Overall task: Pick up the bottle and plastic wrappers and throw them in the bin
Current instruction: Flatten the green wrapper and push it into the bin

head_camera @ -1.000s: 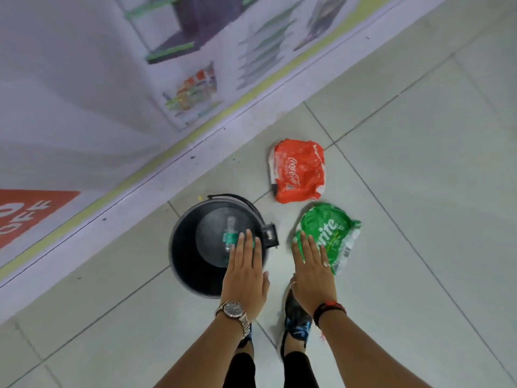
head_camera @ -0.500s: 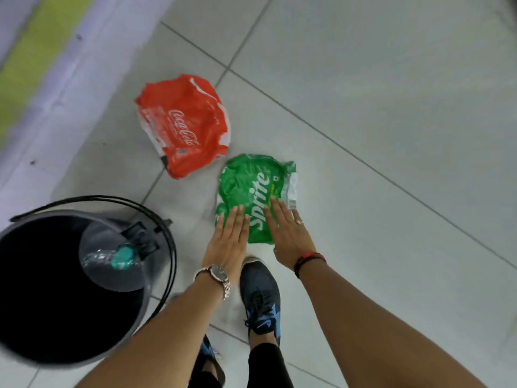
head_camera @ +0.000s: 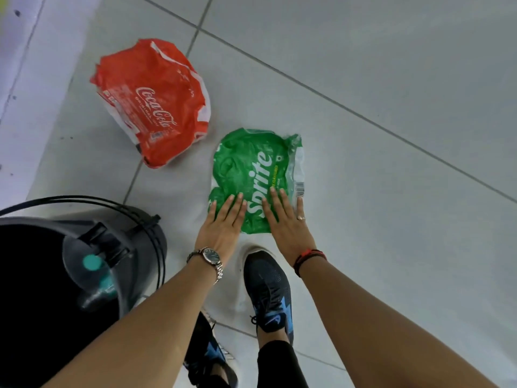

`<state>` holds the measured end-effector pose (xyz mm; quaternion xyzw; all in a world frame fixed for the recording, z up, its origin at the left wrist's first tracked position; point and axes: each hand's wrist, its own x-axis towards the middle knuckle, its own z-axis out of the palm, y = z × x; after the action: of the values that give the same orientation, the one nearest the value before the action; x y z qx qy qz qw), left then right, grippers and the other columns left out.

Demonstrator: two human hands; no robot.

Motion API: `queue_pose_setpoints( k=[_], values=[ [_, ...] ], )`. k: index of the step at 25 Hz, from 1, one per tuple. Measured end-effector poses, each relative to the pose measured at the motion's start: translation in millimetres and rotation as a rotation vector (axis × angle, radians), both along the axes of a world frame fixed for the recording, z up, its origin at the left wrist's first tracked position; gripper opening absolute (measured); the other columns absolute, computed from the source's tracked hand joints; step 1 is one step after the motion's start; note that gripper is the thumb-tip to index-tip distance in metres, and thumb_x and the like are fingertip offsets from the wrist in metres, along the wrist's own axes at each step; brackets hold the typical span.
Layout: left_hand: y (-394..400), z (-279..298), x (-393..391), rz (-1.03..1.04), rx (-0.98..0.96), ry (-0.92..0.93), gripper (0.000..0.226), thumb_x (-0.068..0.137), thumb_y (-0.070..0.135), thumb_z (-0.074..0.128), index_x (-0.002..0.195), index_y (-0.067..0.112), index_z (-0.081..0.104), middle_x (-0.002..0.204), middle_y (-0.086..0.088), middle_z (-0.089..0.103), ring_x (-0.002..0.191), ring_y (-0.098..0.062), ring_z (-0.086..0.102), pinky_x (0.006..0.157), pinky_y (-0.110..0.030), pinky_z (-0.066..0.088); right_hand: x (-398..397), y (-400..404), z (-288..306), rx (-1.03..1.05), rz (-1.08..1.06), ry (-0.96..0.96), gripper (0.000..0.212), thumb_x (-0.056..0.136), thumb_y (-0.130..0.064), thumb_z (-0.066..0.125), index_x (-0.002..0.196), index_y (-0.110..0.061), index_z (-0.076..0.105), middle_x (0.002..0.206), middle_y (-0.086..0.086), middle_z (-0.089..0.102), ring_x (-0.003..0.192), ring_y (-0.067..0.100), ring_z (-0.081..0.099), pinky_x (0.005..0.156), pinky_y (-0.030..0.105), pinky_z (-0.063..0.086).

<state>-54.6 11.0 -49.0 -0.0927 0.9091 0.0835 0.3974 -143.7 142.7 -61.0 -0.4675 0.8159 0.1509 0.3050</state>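
Two wrappers lie on the tiled floor [head_camera: 391,191]. Item one: green Sprite wrapper [head_camera: 251,169], crumpled, at 12 o'clock from the person's shoe [head_camera: 268,292]. Item two: red Coca-Cola wrapper [head_camera: 156,105], puffed up, at 10 o'clock from the green one and apart from it. Item three: bottle [head_camera: 95,278], teal-capped, already lying inside the black bin [head_camera: 140,247], which stands at 8 o'clock from the green wrapper.

Left hand [head_camera: 223,228]: flat, fingers [head_camera: 232,203] extended and released, tips over the wrapper's near left edge. Right hand [head_camera: 285,222]: same posture, fingers spread over the near right edge, gripping nothing. Whether the palms press on the plastic or hover just above cannot be told from this angle.

Step in hand, as judged: gathering the green wrapper. Handling note: thin film slides and springs open, so curl both sets of fingers inward from the edges, bunch it into one wad, then carry it toward 8 o'clock and let go well inside the bin's rim. Red wrapper remains to collect.
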Motion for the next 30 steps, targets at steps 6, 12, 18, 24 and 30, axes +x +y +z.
queue_pose_setpoints(
  k=[6,12,18,24,30],
  values=[
    [-30.0,98.8,-15.9,0.078,-0.010,0.121,0.070,0.095,0.007,0.034,0.147,0.013,-0.013,0.156,-0.003,-0.019,0.142,-0.021,-0.018,0.117,-0.046,-0.007,-13.4,-22.8,96.7,-0.213,-0.057,0.118,0.071,0.074,0.007,0.023,0.144,-0.004,0.022,0.153,0.022,0.020,0.140,0.038,0.014,0.112,0.059,0.013],
    [-83.4,215.6,48.3,0.323,-0.070,0.296,0.067,0.091,0.007,0.035,0.149,0.011,0.001,0.158,-0.011,-0.005,0.144,-0.027,-0.009,0.117,-0.048,-0.003,3.8,-99.6,202.8,-0.423,0.069,0.067,0.077,0.061,0.016,0.037,0.136,-0.004,0.041,0.146,0.020,0.039,0.136,0.035,0.030,0.111,0.047,-0.002],
    [-107.2,261.2,186.2,0.647,-0.139,0.275,0.056,0.079,0.018,0.039,0.133,0.010,0.049,0.142,-0.011,0.048,0.133,-0.032,0.040,0.106,-0.049,0.020,96.7,-169.9,240.4,-0.557,0.420,-0.151,0.067,0.066,0.011,0.043,0.129,-0.010,0.050,0.140,0.016,0.049,0.133,0.033,0.038,0.111,0.048,0.008],
    [-91.6,213.4,264.5,0.803,0.014,0.173,0.057,0.099,0.032,0.010,0.129,0.014,0.054,0.133,-0.006,0.058,0.126,-0.027,0.049,0.101,-0.049,0.040,151.2,-183.3,194.7,-0.344,0.626,-0.348,0.062,0.068,0.013,0.067,0.126,-0.007,0.056,0.135,0.020,0.053,0.128,0.038,0.044,0.106,0.054,0.016],
    [-88.2,166.3,261.5,0.831,0.130,0.115,0.049,0.102,0.034,0.021,0.148,0.018,0.018,0.158,-0.002,0.013,0.145,-0.020,0.005,0.118,-0.043,0.007,143.1,-202.5,158.0,-0.064,0.721,-0.449,0.061,0.087,-0.005,0.059,0.142,-0.013,0.033,0.153,0.012,0.026,0.142,0.027,0.013,0.117,0.042,0.005]
  ],
)
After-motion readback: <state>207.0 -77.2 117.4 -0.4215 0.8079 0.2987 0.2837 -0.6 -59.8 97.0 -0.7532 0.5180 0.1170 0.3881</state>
